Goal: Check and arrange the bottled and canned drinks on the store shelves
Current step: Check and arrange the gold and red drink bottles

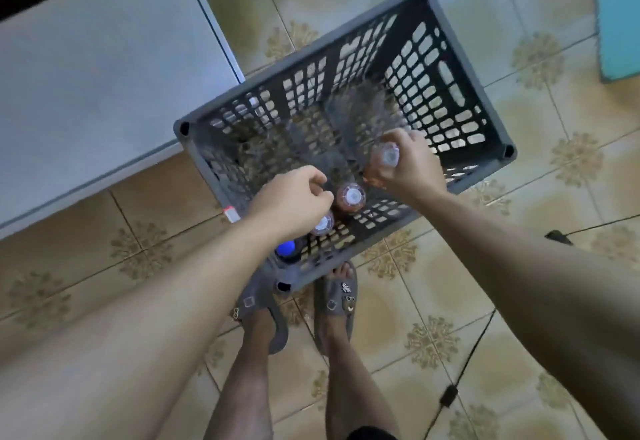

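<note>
patterned tile floor (pixel 519 197), grey crate (pixel 460 69), right grip (pixel 408 162) holding bottle (pixel 386 157), left grip (pixel 294 204) unclear

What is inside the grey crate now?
The grey crate holds four upright bottles: one gripped by the right hand, one white-capped, one under the left hand, one blue-capped. Labels cannot be seen.
</note>
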The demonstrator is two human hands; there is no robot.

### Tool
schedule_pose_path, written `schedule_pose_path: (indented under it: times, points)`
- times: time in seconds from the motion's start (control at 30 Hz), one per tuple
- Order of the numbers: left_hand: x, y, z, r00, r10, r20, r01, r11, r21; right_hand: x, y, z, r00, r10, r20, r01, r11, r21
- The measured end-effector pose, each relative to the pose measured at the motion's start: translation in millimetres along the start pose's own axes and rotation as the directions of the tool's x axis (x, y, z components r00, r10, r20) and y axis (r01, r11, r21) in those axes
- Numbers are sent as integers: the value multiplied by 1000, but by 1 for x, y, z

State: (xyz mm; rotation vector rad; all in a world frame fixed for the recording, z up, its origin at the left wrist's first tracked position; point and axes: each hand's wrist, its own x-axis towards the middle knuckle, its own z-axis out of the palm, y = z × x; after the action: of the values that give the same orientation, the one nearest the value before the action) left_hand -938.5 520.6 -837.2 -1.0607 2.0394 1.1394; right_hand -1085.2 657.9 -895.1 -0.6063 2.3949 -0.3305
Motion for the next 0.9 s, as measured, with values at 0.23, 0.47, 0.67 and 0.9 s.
schedule_pose_path:
  times: [0.23, 0.47, 0.67, 0.9]
  points:
    - [50, -16, 12, 1000, 25, 16, -26, 998, 63, 38, 40, 66, 983, 24, 184, 25, 965, -260]
    - [42, -14, 16, 999, 18, 50, -22, 996, 87, 42, 43, 57, 964, 109, 241, -28, 948, -317]
    - [-13, 25, 5, 998, 24, 51, -31, 988, 149, 9, 17, -13, 973, 128, 194, -68, 955, -289]
    - [-134, 111, -62, 991, 123, -49, -114, 980, 162, -73, -52, -165, 986, 132, 99, -112, 977, -183]
